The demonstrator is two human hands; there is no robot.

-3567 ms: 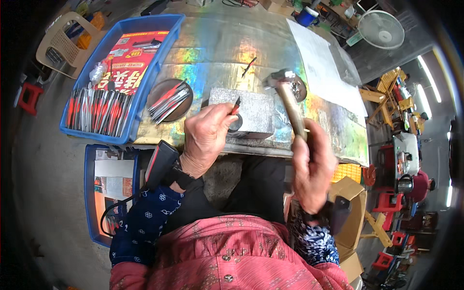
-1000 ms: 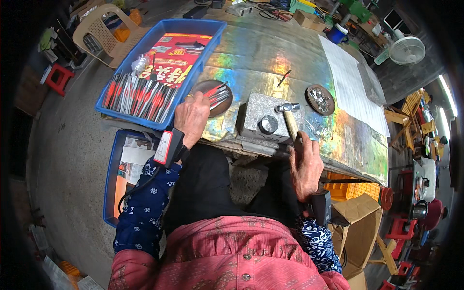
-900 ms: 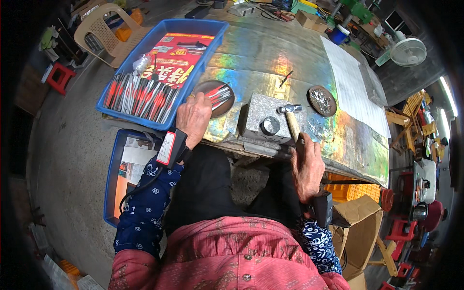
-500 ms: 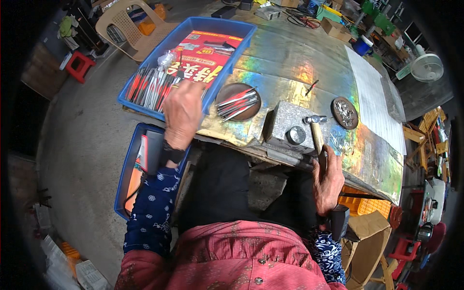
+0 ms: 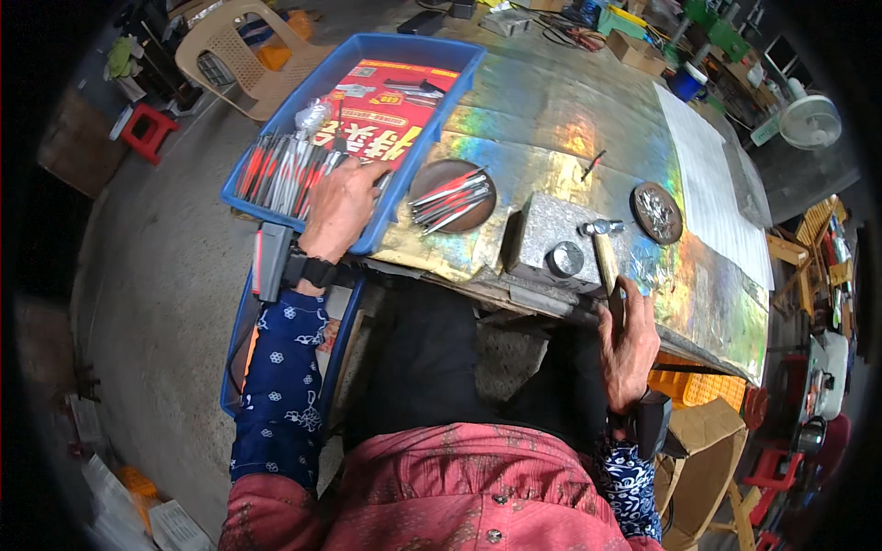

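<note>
While the fingers of the right hand (image 5: 630, 347) curl loosely around one hammer (image 5: 605, 258), those of the left hand (image 5: 338, 209) bend inside one blue tray (image 5: 430, 133), their grip too hidden to tell. One speckled grey block (image 5: 542, 228) bears the hammer's head; two brown dishes (image 5: 476, 219) flank it on the desk (image 5: 524, 129). The hammer's handle is pale wood, its head shiny metal.

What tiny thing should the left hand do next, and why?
Maybe the left hand should pinch one of the slim sticks, if it's empty (I can't tell): it's over the blue tray, by their row, and the right hand holds the hammer.
</note>
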